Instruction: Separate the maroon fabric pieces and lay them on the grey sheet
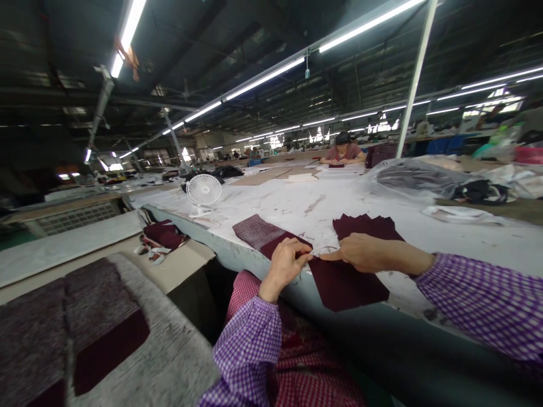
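My left hand [289, 261] pinches the edge of a maroon fabric piece [345, 285] between thumb and fingers at the table's near edge. Another cloth panel, speckled grey and maroon [258, 229], extends from under that hand to the upper left. My right hand [365, 252] lies over the maroon piece with its index finger stretched toward the left fingertips; its other fingers are partly hidden. Just behind the right hand is a stack of maroon pieces with jagged edges [367, 225]. A thin pale loop shows near the index finger, too small to identify.
A white fan [204, 189] stands on the white table [288, 200]. At left, speckled panels [99, 297] lie on a grey surface, with maroon scraps [163, 234] on cardboard behind. Clear plastic [416, 178] is at right. Across the table a person [343, 151] leans over work.
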Motion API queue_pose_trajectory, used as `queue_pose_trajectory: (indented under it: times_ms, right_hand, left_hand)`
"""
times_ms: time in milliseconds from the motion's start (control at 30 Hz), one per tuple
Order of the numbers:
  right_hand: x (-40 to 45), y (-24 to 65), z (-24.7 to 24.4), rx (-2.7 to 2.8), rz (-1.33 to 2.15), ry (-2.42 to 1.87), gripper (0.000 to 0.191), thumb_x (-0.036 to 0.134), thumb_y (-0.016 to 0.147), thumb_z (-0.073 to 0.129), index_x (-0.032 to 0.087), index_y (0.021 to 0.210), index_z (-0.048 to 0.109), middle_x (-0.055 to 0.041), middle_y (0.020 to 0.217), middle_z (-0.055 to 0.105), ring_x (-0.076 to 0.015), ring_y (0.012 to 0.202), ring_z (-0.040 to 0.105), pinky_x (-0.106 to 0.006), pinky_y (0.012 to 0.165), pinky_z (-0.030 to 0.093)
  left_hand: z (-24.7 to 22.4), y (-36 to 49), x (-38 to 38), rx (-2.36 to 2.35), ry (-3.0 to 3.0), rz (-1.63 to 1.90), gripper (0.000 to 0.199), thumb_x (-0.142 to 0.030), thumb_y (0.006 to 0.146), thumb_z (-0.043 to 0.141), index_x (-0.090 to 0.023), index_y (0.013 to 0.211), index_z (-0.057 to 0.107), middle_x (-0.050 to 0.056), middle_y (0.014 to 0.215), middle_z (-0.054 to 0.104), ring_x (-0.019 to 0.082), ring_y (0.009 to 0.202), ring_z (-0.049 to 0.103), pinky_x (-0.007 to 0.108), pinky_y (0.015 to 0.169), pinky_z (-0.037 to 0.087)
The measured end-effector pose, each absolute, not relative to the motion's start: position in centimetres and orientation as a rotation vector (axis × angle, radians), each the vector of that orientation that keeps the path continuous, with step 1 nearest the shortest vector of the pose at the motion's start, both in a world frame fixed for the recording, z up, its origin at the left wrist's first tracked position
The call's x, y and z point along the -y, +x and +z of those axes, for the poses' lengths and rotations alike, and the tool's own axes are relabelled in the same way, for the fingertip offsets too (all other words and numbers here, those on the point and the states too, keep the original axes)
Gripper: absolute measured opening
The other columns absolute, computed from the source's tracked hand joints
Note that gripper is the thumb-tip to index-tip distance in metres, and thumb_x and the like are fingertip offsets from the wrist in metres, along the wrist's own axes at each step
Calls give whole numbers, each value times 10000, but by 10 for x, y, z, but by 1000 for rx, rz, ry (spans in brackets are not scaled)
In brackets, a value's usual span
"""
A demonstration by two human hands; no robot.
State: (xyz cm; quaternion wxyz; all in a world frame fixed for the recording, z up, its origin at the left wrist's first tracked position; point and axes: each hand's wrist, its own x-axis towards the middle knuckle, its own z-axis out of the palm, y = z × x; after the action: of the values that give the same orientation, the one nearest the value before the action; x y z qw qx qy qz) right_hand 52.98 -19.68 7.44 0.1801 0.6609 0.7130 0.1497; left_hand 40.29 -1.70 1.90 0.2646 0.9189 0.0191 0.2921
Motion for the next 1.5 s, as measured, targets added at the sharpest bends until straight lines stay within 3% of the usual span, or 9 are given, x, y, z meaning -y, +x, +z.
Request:
queue_pose_trajectory:
  times_ms: [333,567,767,867,967,1133,1233,1367,1500]
  right_hand:
    - [194,526,78,-2130,416,1936,630,-6,728,397,303,1248,573,-15,641,616,-149,584,521,-270,553,303]
    - [194,521,55,-2090,667,1890,672,-11,780,407,323,1362,428,-12,670,628,-125,532,512,-267,497,233]
    - [195,514,62,-2048,627,1950,555,58,839,449,292,1342,460,-54,772,661,-150,620,569,-254,523,284]
    - [191,524,70,-1978,398,2197,420,229,845,546,229,1265,535,-89,869,663,-183,735,597,-256,589,356]
    - [190,545,81,-1999,-87,2386,299,326,784,612,182,1046,630,-72,906,654,-187,798,596,-252,641,394]
    - [210,604,98,-2000,-460,2594,279,404,845,462,168,783,598,-15,704,606,-132,599,523,-247,557,370]
    - [229,643,96,-1769,-313,2765,309,429,835,445,173,858,615,-25,712,626,-151,608,544,-262,563,390]
    - [236,665,86,-1316,341,2904,443,330,759,539,142,1157,586,-152,1095,628,-277,914,605,-357,722,452]
    - [214,632,91,-1647,399,2813,408,323,837,454,126,1159,607,-148,1127,630,-259,979,603,-362,843,445]
  left_hand:
    - [14,402,16,15,2550,762,146,-223,832,573,-220,810,717,9,868,665,158,841,539,284,784,413]
    - [19,392,5,39,2397,704,151,-166,818,549,-183,789,696,16,826,673,149,818,574,269,776,436]
    - [17,381,3,32,2390,709,193,-354,781,654,-188,873,691,41,913,659,178,897,560,303,836,438]
    - [16,378,-4,17,2415,674,318,-384,680,748,-198,929,682,52,1009,639,203,976,543,335,886,430]
    - [13,377,-14,33,2382,632,252,-280,685,751,-202,917,688,56,1058,635,204,1014,548,348,923,420]
    - [12,374,-22,59,2223,590,152,-232,745,683,-188,888,709,67,1059,658,192,997,592,327,933,428]
    - [12,376,-20,-21,2158,633,155,-273,771,640,-174,870,707,58,971,684,181,919,616,295,864,452]
    - [11,387,-14,-369,2137,841,130,-242,776,569,-163,767,672,22,754,676,164,739,611,268,714,451]
    - [8,395,-13,-557,2059,1004,129,-224,777,512,-172,726,619,-10,645,612,141,644,566,242,640,418]
